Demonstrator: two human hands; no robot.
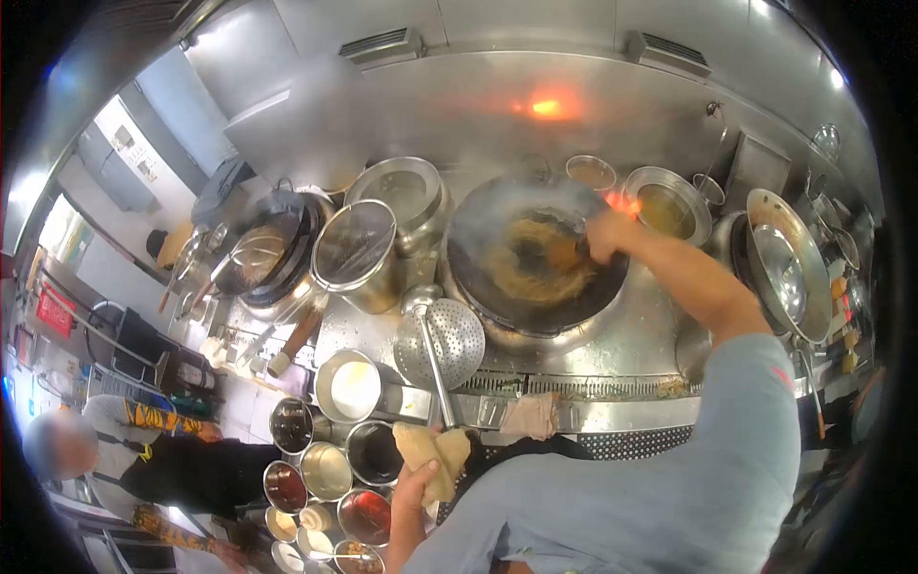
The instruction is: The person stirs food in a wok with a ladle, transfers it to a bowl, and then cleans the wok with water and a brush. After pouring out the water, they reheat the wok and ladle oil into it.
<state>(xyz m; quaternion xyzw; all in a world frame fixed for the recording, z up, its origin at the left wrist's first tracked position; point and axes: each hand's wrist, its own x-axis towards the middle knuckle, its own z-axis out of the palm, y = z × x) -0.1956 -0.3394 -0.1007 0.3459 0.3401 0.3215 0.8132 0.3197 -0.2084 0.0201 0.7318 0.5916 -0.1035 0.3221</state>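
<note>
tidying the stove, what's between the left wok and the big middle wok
In the head view, a front pot topped with mesh and a back pot stand between the left wok and middle wok.

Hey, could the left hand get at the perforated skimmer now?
Probably, but not freely: the left hand is holding a beige cloth, though the perforated skimmer lies just beyond, mostly uncovered.

Person (167,459) at left, apparently in dark apron (220,474); tilted steel pan (771,222) at far right.
</note>
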